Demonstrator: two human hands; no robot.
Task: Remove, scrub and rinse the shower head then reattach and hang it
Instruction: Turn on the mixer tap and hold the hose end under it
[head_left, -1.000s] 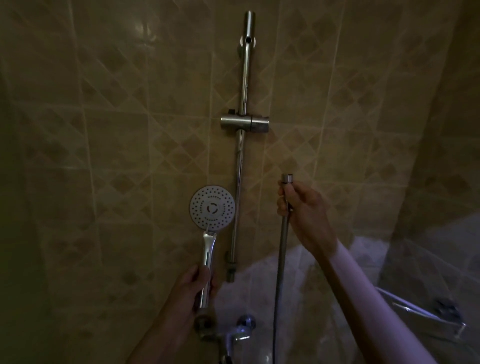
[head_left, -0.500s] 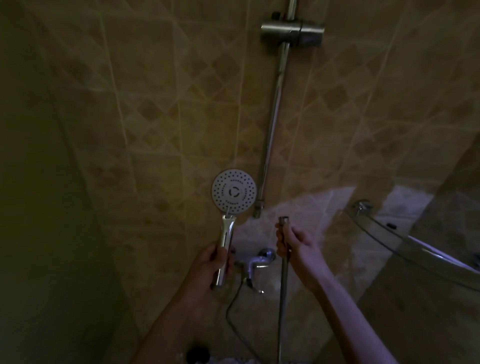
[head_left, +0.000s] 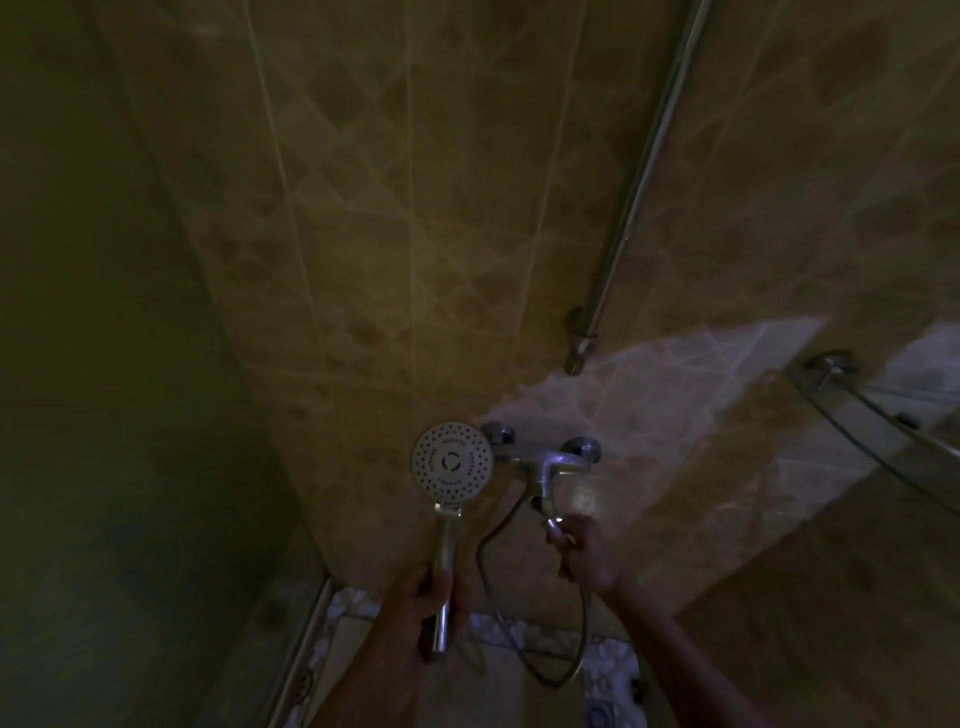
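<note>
**Detached shower head and free hose end, held apart in front of the wall tap**

The round chrome shower head with its white perforated spray face (head_left: 452, 461) stands upright, face toward the camera, its slim chrome handle running straight down into the left hand (head_left: 426, 597). The grip of that hand is closed round the lower handle, and the handle's open base shows just below the fingers. The head is free of the flexible metal hose (head_left: 563, 660), so removal appears done.

The right hand (head_left: 584, 551) pinches the hose's end fitting, tip pointing up and left, near the spout of the chrome wall mixer tap (head_left: 545, 460). The hose loops down from this hand and back up to the tap. The hose end lies to the right of the handle and level with its middle, the two apart. For rejoining, the handle base would have to meet the fitting along one axis; the left hand is the nearer to that base.

Behind are beige diamond-patterned wall tiles (head_left: 415, 234), a chrome slide rail (head_left: 644, 171), and a glass corner shelf (head_left: 883, 415). Lighting is dim.
</note>
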